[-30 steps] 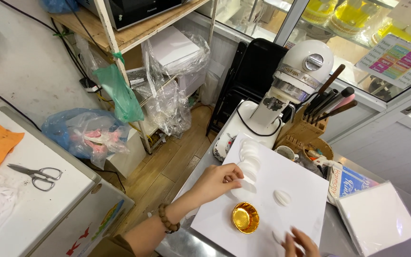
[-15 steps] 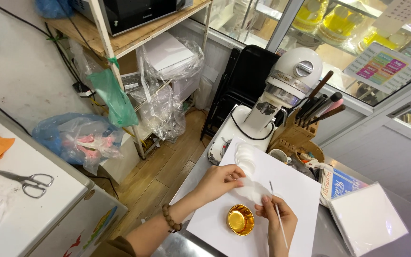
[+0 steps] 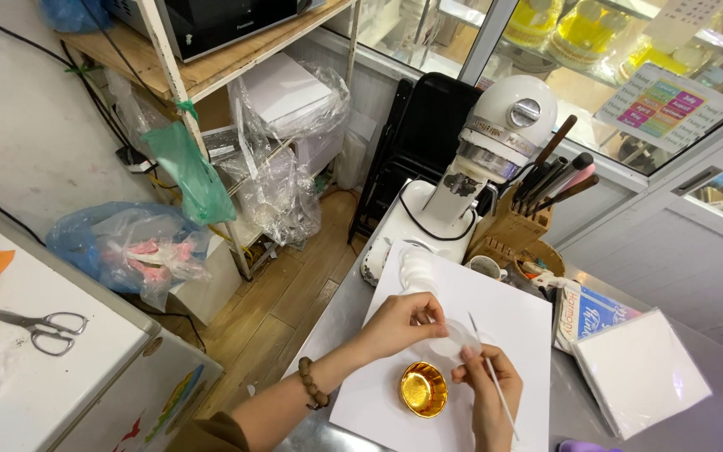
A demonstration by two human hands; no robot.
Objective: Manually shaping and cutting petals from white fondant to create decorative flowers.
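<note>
Steel tabletop (image 3: 340, 314) is seen beside a stand mixer (image 3: 483, 159) and a knife block (image 3: 516, 222) filled with dark-handled tools. On it a white board (image 3: 504, 314) is laid, bearing a gold foil cup (image 3: 424, 389), which appears empty, and a stack of pale discs (image 3: 418, 272). One thin white disc (image 3: 453, 339) is pinched by the left hand (image 3: 399, 322), its grip closed on the edge, while a slender white stick (image 3: 491, 381) is clamped in the right hand (image 3: 487, 389) with its tip at the disc. Shaping of the disc is judged to be in hand; steadiness is called for, so the thin piece is not torn.
</note>
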